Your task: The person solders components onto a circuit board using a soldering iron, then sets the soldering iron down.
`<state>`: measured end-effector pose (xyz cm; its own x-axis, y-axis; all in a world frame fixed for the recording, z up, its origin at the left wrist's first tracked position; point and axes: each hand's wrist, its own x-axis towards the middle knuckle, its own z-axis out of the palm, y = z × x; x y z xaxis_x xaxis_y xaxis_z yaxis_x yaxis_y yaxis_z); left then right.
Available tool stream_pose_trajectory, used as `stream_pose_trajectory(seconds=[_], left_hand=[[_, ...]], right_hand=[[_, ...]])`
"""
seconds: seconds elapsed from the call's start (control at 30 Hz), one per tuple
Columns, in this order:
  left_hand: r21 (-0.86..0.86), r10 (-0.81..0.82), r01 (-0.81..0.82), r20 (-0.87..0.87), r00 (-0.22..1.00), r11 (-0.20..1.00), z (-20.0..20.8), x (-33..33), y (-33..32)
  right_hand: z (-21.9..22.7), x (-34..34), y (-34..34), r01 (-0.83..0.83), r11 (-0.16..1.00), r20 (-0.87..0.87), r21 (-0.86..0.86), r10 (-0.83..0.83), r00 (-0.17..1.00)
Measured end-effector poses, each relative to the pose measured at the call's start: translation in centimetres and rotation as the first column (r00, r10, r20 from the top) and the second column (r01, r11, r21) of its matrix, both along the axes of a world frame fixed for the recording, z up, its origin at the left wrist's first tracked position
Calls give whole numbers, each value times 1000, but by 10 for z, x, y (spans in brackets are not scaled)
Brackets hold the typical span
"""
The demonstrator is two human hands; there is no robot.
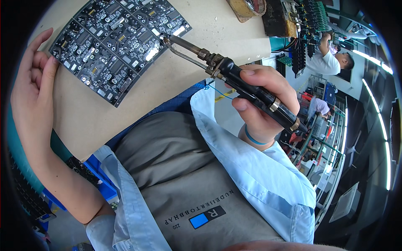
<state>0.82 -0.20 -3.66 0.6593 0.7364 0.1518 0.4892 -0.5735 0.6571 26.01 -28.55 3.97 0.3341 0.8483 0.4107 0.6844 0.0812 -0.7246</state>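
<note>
My right hand (268, 98) is closed around the black handle of a soldering iron (245, 85), with a thin metal side tube running along to its tip. That tip meets or hovers just over the right part of a dark panel of circuit boards (104, 50); contact cannot be told. The panel lies flat on the tan work surface and is full of small parts, with shiny metal patches. Beside its left corner rests my left hand (35, 79), index finger stretched out, other fingers loosely bent. The thumb touches or nearly touches that corner.
A brownish, stained holder (247, 8) stands at the far edge. Right of it are a dark, worn block (278, 19) and a rack of green boards (314, 21). The tan work surface (83, 125) ends close to my body. Two other people are in the background at right.
</note>
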Motion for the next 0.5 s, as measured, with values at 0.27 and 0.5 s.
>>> stream_pose_trajectory(seconds=[0.27, 0.5], left_hand=[[5, 8, -8, 9, 1000, 1000, 0, 0, 0], [5, 12, -12, 2, 1000, 1000, -1, -1, -1]], right_hand=[[0, 0, 1, 9, 1000, -10, -17, -9, 1000], [1, -1, 1, 5, 1000, -18, -22, -6, 1000]])
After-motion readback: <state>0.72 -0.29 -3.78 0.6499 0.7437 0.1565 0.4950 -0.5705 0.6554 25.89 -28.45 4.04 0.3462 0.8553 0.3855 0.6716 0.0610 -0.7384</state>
